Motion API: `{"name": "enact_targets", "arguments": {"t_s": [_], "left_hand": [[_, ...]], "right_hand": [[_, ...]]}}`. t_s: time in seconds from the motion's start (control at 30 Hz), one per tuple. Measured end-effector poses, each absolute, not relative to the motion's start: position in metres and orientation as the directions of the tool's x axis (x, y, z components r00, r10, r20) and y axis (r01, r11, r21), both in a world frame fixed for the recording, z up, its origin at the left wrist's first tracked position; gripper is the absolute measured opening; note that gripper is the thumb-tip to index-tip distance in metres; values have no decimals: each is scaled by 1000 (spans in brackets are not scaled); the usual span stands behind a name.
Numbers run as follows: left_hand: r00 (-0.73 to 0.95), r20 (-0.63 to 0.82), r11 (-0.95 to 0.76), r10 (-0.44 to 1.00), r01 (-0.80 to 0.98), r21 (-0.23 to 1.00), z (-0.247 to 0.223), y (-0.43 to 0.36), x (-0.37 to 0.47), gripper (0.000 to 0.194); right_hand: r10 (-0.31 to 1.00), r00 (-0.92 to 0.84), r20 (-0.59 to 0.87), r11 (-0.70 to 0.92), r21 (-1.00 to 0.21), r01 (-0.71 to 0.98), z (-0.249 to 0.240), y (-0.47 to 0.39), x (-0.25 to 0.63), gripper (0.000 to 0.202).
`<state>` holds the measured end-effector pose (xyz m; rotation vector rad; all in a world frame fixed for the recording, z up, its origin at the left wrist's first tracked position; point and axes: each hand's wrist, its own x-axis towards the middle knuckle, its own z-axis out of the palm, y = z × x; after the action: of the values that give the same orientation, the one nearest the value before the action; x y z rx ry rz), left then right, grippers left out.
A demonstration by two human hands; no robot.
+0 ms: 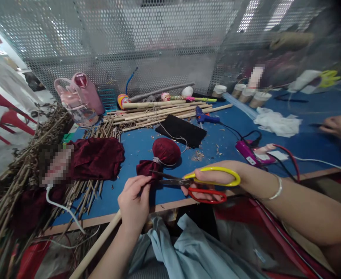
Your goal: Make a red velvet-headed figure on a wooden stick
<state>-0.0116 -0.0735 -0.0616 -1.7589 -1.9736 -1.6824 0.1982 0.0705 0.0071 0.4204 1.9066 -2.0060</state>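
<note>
My left hand [134,201] pinches the loose skirt of dark red velvet under a cloth-wrapped ball [166,152] tied at the neck with thread; the ball caps a wooden stick [96,247] that runs down past the table edge. My right hand [217,179] grips scissors [205,183] with one yellow and one red handle. The blades are parted, and their tips rest at the velvet just below the tied neck.
On the blue table [141,145] lie a piece of dark red velvet [96,158], a black cloth [182,130], a bundle of wooden sticks [158,110], a blue glue gun [205,118], white rags [276,123] and dry twigs [19,162]. Another person's hand [339,126] is at the right.
</note>
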Motion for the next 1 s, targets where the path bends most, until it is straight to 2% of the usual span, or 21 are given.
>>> {"name": "enact_targets", "arguments": {"t_s": [0.13,0.33,0.53,0.73,0.83,1.0], "left_hand": [[-278,671,-310,688,723,618,-65,-77,-9,19],[-265,724,-379,637,710,593,-70,-77,-7,26],[-253,742,-413,620,699,584,-73,-79,-8,31],[-254,743,-428,619,685,590,-71,-80,-5,31],[-232,755,-448,614,685,575,-72,-81,-3,29],[-175,788,-490,591,698,522,-75,-82,-2,26]], "right_hand": [[-162,-854,-495,-25,-863,505,19,84,182,80],[-222,-815,-535,39,-840,541,24,95,165,85],[-205,-775,-598,-52,-784,619,17,96,165,88],[-58,-767,-639,54,-769,637,21,90,175,69],[-97,-752,-652,60,-758,650,25,90,180,68],[-198,-742,-641,4,-757,653,24,89,181,82]]}}
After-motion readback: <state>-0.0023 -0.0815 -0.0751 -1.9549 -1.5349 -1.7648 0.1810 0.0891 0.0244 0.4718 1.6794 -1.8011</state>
